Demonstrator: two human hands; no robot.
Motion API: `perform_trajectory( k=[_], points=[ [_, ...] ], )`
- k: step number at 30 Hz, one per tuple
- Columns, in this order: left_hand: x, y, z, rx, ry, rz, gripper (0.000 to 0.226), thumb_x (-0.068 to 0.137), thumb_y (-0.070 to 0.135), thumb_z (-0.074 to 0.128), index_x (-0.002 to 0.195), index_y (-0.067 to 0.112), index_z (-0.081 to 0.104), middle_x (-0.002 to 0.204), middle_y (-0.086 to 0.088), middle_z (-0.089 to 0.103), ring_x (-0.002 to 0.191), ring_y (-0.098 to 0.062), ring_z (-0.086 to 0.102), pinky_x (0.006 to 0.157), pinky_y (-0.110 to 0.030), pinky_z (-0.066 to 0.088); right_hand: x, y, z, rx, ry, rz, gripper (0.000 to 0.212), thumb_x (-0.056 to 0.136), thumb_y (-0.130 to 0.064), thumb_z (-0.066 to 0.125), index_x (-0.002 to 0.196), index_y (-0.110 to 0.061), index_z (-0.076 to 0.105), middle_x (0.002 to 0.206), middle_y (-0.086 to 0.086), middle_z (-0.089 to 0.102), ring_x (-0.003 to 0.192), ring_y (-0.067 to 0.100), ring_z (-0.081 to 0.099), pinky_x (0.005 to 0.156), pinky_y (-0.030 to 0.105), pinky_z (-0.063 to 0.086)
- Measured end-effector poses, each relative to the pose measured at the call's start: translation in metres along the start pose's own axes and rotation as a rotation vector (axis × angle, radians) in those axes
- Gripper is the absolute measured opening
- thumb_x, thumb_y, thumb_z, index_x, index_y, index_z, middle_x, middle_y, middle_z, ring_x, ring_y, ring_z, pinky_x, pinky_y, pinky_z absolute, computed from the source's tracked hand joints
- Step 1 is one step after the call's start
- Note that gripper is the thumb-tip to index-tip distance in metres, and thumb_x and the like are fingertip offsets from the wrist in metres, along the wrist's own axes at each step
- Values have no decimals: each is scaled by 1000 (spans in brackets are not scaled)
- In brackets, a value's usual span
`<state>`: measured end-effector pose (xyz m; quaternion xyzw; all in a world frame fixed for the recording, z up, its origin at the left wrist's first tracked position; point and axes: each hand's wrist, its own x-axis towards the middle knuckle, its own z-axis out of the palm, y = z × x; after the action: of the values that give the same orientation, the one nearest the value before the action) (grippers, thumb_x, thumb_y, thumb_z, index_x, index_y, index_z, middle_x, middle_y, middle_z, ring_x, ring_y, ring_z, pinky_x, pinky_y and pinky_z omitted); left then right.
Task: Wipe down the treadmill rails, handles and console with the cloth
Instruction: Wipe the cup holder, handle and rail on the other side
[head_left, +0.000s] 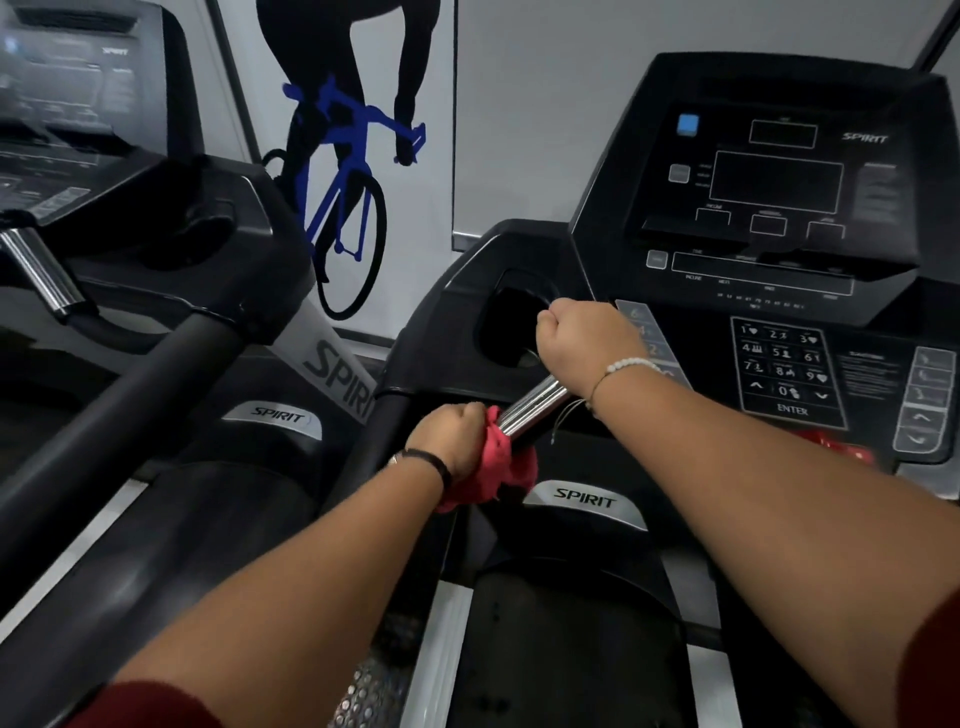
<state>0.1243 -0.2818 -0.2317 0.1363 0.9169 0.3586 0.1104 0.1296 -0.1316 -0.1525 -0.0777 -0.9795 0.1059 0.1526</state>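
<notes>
Red cloth (493, 467) clenched in left hand (449, 434) around chrome handle (535, 408); right hand (587, 335) fisted above.

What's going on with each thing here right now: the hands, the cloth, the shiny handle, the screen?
Left hand: closed, pressing the cloth onto the handle.
Right hand: closed in a fist over the handle's upper end.
Pink cloth: bunched, wrapped around the handle's lower part.
Chrome handle: bare between the hands.
Console: displays dark.
</notes>
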Motion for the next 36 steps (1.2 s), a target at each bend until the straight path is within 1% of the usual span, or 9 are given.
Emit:
perform_trajectory(
  k=[5, 7, 10, 14, 18, 23, 28, 31, 36],
  points=[
    [-33, 6, 40, -184, 513, -54, 44, 87, 46, 17, 71, 21, 49, 75, -4, 58, 81, -31, 58, 67, -36, 41, 1, 2, -1, 39, 6, -40, 30, 98, -30, 27, 82, -14, 47, 76, 4, 52, 73, 24, 50, 63, 32, 35],
    [-33, -7, 50, -262, 569, 4, 44, 85, 53, 15, 64, 27, 44, 65, 2, 56, 69, -26, 58, 62, -36, 44, -2, 4, -2, 126, 3, -35, 34, 97, -31, 28, 83, -10, 51, 77, 4, 56, 76, 25, 54, 64, 34, 39],
    [-19, -28, 39, -329, 372, 7, 45, 79, 60, 24, 62, 29, 52, 61, 0, 60, 64, -27, 61, 65, -43, 52, -6, 21, -10, 380, -14, 51, 38, 97, -36, 30, 96, -12, 60, 90, 5, 63, 86, 25, 58, 79, 40, 47],
    [1, -11, 12, -218, 122, -26, 40, 91, 38, 36, 64, 20, 58, 73, -5, 64, 77, -25, 59, 80, -40, 47, -21, 71, -5, -35, 47, -71, 28, 95, -29, 34, 99, -18, 59, 99, 1, 60, 98, 24, 53, 85, 39, 40],
    [-11, 22, 13, -76, 251, 24, 37, 97, 30, 29, 72, 19, 54, 75, -1, 62, 78, -23, 57, 72, -33, 41, -37, 91, 21, -124, 89, -159, 21, 90, -22, 47, 104, -17, 62, 108, -1, 49, 109, 20, 43, 99, 38, 32],
    [-25, 36, 24, -43, 398, 350, 45, 93, 37, 22, 105, 21, 62, 90, 7, 64, 84, -11, 57, 74, -28, 42, -36, 90, 23, -125, 123, -147, 17, 89, -24, 51, 100, -19, 62, 106, -2, 47, 107, 19, 42, 99, 37, 34],
    [12, 37, -10, 10, -200, -53, 35, 102, 22, 31, 122, 3, 52, 126, -18, 55, 117, -30, 51, 93, -30, 35, -39, 90, 22, -135, 137, -148, 17, 88, -23, 51, 100, -19, 62, 105, -2, 49, 105, 19, 44, 97, 37, 36],
    [28, 50, -20, 153, -357, -80, 32, 100, 20, 34, 121, 5, 54, 131, -16, 53, 118, -27, 50, 94, -28, 35, -38, 90, 19, -120, 132, -135, 17, 87, -24, 52, 100, -21, 63, 105, -3, 48, 107, 18, 43, 98, 37, 35],
    [31, 75, -5, -62, -96, -58, 32, 99, 10, 30, 116, -1, 54, 120, -21, 58, 113, -34, 54, 93, -36, 40, -35, 91, 21, -119, 136, -141, 15, 87, -26, 54, 98, -21, 62, 105, -2, 48, 108, 20, 43, 99, 39, 33]
  ],
)
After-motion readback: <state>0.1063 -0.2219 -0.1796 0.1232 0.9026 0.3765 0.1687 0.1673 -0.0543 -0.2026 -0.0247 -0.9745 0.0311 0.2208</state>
